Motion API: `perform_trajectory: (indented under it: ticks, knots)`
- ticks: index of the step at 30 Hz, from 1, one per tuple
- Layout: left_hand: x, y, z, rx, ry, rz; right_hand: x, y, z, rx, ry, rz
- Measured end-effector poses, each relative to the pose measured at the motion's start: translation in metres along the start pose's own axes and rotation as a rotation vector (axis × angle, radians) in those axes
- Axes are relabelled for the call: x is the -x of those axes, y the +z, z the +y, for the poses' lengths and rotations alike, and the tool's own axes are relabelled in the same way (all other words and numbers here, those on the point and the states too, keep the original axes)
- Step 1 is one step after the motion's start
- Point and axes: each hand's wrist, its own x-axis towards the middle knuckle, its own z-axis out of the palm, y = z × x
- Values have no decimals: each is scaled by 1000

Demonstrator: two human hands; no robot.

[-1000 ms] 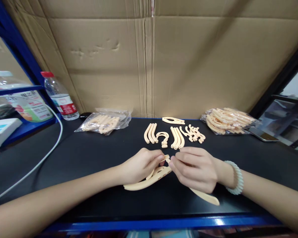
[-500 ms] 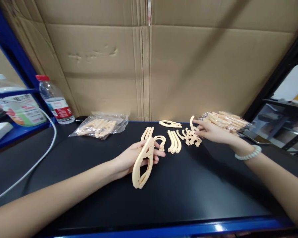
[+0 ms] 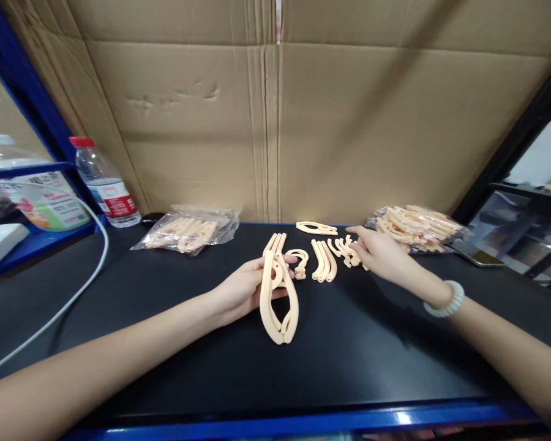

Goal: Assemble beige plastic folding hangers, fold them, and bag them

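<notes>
My left hand (image 3: 243, 288) grips a beige plastic folding hanger (image 3: 267, 306), folded into a pointed oval with its rounded end towards me. My right hand (image 3: 381, 254) is over a loose pile of small curved hanger hooks (image 3: 348, 251). Its index finger and thumb are apart at the pile's edge, and the palm covers part of it. Between my hands lie three curved hanger arms (image 3: 324, 262) side by side and a larger curved hook piece (image 3: 297, 257). More slim arms (image 3: 278, 242) lie just behind the held hanger.
Another folded hanger (image 3: 316, 228) lies at the table's back edge. Plastic bags of beige parts stand at back left (image 3: 188, 231) and back right (image 3: 413, 223). A water bottle (image 3: 108, 190) and a white cable (image 3: 89, 278) are on the left; a phone-like slab (image 3: 475, 254) lies right.
The hanger in my left hand has turned more upright, its face towards me. My right hand has shifted left over the hooks; the upright curved piece at its fingertips no longer shows.
</notes>
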Motion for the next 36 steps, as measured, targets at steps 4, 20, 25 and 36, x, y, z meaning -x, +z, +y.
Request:
perform_trajectory:
  ticks: [4, 20, 25, 36]
  knots:
    - [-2, -2, -3, 26, 10, -20, 29, 7, -64, -182, -599, -33]
    - [6, -4, -15, -313, 156, -32, 52, 34, -87, 137, -809, 70]
    - [7, -5, -11, -404, 205, 17, 53, 34, -83, 282, -728, 54]
    - [7, -7, -12, -250, 203, 48, 48, 27, -80, 299, -711, 129]
